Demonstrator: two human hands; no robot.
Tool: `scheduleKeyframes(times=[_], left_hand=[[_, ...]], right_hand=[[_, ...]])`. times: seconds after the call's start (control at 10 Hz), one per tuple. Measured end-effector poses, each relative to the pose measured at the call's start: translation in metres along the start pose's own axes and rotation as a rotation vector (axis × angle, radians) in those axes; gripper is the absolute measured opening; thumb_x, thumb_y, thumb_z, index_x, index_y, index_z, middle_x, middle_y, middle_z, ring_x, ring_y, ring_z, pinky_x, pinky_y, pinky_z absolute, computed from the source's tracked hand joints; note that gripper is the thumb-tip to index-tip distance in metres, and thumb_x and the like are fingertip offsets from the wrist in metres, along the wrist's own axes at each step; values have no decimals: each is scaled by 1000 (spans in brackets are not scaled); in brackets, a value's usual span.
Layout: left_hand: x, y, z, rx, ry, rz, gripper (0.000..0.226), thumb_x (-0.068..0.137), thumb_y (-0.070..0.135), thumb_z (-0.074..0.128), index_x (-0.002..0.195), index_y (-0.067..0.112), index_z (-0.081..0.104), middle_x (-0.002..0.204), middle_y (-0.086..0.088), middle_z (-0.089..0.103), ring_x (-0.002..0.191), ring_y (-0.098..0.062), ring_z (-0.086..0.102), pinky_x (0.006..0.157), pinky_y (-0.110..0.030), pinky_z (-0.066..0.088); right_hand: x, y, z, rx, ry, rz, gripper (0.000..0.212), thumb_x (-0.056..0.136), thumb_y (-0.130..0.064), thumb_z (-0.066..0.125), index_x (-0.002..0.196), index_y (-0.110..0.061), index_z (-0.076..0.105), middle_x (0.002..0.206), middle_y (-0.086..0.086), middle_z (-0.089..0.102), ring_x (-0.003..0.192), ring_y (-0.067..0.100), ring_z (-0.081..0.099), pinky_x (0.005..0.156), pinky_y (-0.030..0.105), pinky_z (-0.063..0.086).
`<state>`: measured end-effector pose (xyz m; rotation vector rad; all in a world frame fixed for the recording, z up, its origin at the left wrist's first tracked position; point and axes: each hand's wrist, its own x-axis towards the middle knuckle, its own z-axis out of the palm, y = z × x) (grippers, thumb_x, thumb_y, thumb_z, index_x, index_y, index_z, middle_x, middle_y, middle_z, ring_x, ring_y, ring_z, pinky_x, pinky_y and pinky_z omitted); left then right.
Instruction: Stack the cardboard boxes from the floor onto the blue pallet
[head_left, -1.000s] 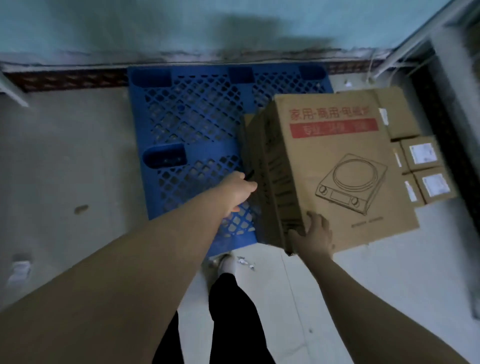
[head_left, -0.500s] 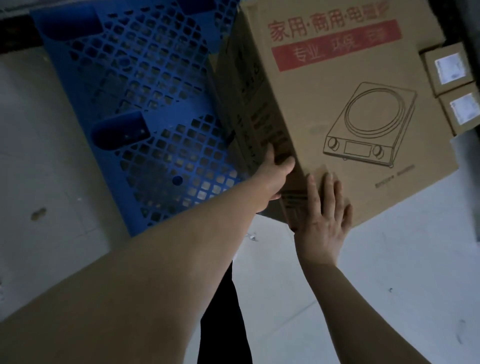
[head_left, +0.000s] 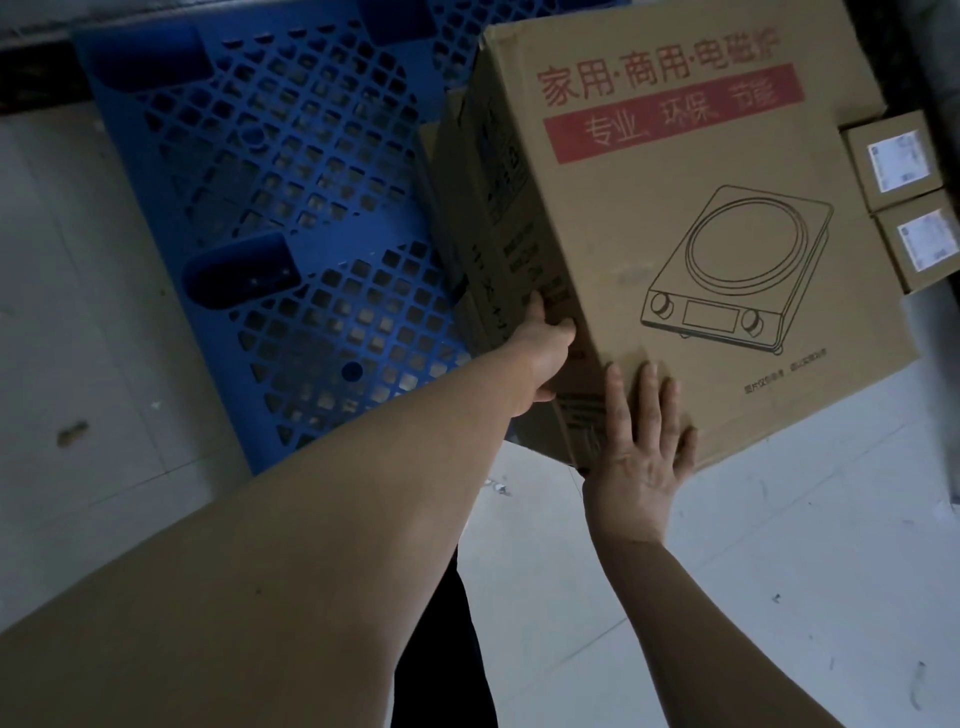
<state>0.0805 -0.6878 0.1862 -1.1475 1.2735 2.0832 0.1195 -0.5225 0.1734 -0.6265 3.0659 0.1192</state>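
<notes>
We have the large induction-cooker box (head_left: 675, 234) at the right side of the blue pallet (head_left: 285, 208). Its left part covers the pallet's right edge, and its near corner juts past the pallet's front over the pale floor (head_left: 779, 545). Whether it rests on the pallet we cannot tell. Our left hand (head_left: 543, 353) is against the box's shaded side face, the one turned toward the pallet, thumb up. Its fingers are hidden, so we cannot tell their grip. Our right hand (head_left: 641, 462) lies flat on the printed top face near that corner, fingers straight and slightly spread. Two small labelled boxes (head_left: 898, 166) sit farther right of the pallet, past the big box.
</notes>
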Motion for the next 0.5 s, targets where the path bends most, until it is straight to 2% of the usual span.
scheduleKeyframes(times=[0.3,0.4,0.5], left_hand=[[-5,6,2,29,31,3,61,104,30,36,153,42,3,154,0,35,132,-26,44,98,-49,50],[-22,11,-6,59,58,11,59,105,26,35,154,38,6,157,-2,29,134,-27,42,98,-45,49],[-43,18,-18,35,146,-11,57,104,17,37,154,33,15,154,-6,34,133,-29,43,96,-44,48]], right_hand=[[2,-2,-9,-9,-61,20,123,64,12,67,152,-38,-2,162,1,10,150,26,5,117,54,11],[3,-3,-22,14,-128,17,109,73,9,60,152,-38,1,163,-1,5,150,23,-1,119,52,6],[0,-9,-48,30,-168,49,99,80,6,57,153,-37,4,163,-3,4,150,21,-3,119,49,1]])
